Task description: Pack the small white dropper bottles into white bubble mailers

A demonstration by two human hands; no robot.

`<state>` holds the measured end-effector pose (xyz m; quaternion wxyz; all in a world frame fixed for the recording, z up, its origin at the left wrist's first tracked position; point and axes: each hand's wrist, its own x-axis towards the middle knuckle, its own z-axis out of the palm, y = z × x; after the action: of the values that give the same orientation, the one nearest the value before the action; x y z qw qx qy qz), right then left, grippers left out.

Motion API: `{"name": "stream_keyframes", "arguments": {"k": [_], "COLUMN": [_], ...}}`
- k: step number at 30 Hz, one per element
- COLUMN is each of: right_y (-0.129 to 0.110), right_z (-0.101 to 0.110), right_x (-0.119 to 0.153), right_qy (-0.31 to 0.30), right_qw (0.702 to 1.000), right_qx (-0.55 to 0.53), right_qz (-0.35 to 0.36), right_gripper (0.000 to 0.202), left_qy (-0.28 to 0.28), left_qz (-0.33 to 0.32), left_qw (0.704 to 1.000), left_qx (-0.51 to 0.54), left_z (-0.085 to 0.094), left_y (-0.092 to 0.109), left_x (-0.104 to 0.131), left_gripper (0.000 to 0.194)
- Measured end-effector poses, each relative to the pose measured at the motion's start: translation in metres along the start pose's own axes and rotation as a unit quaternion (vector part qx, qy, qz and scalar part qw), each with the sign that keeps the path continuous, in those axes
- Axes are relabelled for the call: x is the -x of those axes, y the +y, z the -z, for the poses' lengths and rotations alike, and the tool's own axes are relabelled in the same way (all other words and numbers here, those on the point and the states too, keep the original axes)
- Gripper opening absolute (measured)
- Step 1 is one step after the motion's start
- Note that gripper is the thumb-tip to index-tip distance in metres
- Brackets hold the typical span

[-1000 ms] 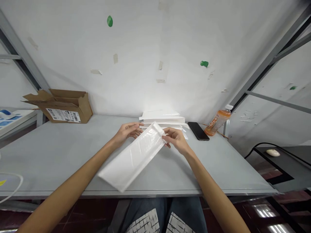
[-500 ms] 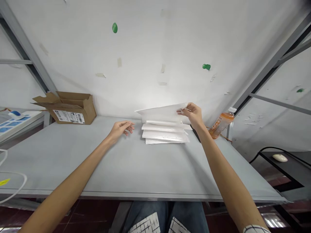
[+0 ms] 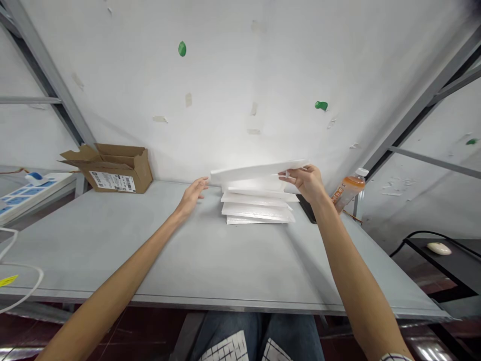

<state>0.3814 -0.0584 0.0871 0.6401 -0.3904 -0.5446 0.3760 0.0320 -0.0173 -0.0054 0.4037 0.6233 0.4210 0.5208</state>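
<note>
A stack of several white padded envelopes (image 3: 257, 210) lies near the back of the grey table. Above it, a white envelope (image 3: 248, 172) is raised and tilted, its right end pinched in my right hand (image 3: 303, 181). My left hand (image 3: 193, 194) is just left of the stack, fingers apart and holding nothing, close to the raised envelope's left end; a small gap seems to separate them.
An open cardboard box (image 3: 112, 170) stands at the back left of the table (image 3: 210, 265). On the right are an orange drink bottle (image 3: 349, 190) and a dark flat object (image 3: 307, 209). A power strip (image 3: 33, 193) lies far left; a white mouse (image 3: 439, 248) rests on a black surface at right.
My right hand has moved slightly right with the envelope, which now lies flatter and further right. My left hand has risen a little, nearer to the envelope's left end.
</note>
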Motion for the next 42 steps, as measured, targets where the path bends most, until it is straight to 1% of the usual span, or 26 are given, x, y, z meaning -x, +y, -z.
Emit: {"name": "stream_keyframes", "arguments": {"k": [3,6,8,9,11,13,16,18,20,22,24,27,30,32,34,38,42], "right_y": [-0.007,0.003,0.016,0.023,0.036,0.046,0.054,0.058,0.061,0.063,0.066,0.07,0.076,0.079,0.081,0.076,0.069], "right_z": [0.004,0.01,0.015,0.017,0.021,0.024,0.028,0.03,0.031,0.033,0.035,0.038,0.042,0.044,0.044,0.04,0.035], "right_x": [-0.019,-0.043,-0.054,-0.058,-0.061,-0.059,-0.053,-0.052,-0.052,-0.055,-0.058,-0.061,-0.062,-0.061,-0.058,-0.051,-0.043], "right_qy": [0.032,0.05,0.063,0.063,0.043,0.008,-0.018,-0.021,-0.026,-0.025,-0.012,0.012,0.028,0.047,0.067,0.075,0.073], "right_qw": [0.998,0.997,0.996,0.995,0.987,0.976,0.963,0.958,0.954,0.948,0.941,0.935,0.941,0.947,0.951,0.962,0.97], "right_qx": [0.018,0.043,0.061,0.08,0.136,0.193,0.252,0.272,0.288,0.31,0.333,0.352,0.333,0.313,0.295,0.254,0.221], "right_qz": [0.041,0.038,0.013,-0.011,-0.069,-0.103,-0.096,-0.087,-0.08,-0.066,-0.051,-0.045,-0.046,-0.049,-0.06,-0.068,-0.069], "right_gripper": [0.025,0.024,0.023,0.021,0.017,0.013,0.014,0.018,0.02,0.021,0.02,0.02,0.02,0.018,0.018,0.022,0.028], "left_qy": [-0.024,-0.056,-0.06,-0.05,-0.02,0.001,0.013,0.006,-0.015,-0.042,-0.063,-0.071,-0.057,-0.057,-0.061,-0.059,-0.041], "left_qz": [-0.023,-0.056,-0.066,-0.072,-0.077,-0.085,-0.108,-0.148,-0.212,-0.271,-0.304,-0.322,-0.329,-0.325,-0.318,-0.32,-0.332], "left_qw": [0.999,0.996,0.996,0.996,0.997,0.996,0.994,0.987,0.966,0.934,0.907,0.887,0.875,0.872,0.871,0.872,0.877], "left_qx": [-0.039,-0.033,-0.007,0.007,0.024,0.019,-0.014,-0.063,-0.147,-0.23,-0.285,-0.325,-0.351,-0.363,-0.37,-0.365,-0.345], "left_z": [-0.013,-0.035,-0.05,-0.056,-0.067,-0.073,-0.075,-0.075,-0.075,-0.077,-0.08,-0.088,-0.097,-0.103,-0.105,-0.099,-0.09], "left_y": [0.014,0.031,0.039,0.041,0.041,0.034,0.017,0.006,-0.005,-0.013,-0.02,-0.026,-0.026,-0.025,-0.024,-0.021,-0.018], "left_x": [-0.016,-0.035,-0.043,-0.044,-0.039,-0.029,-0.01,0.0,0.007,0.011,0.012,0.014,0.016,0.018,0.02,0.02,0.017], "left_gripper": [0.063,0.065,0.063,0.062,0.058,0.053,0.044,0.041,0.044,0.053,0.06,0.051,0.042,0.041,0.045,0.058,0.059]}}
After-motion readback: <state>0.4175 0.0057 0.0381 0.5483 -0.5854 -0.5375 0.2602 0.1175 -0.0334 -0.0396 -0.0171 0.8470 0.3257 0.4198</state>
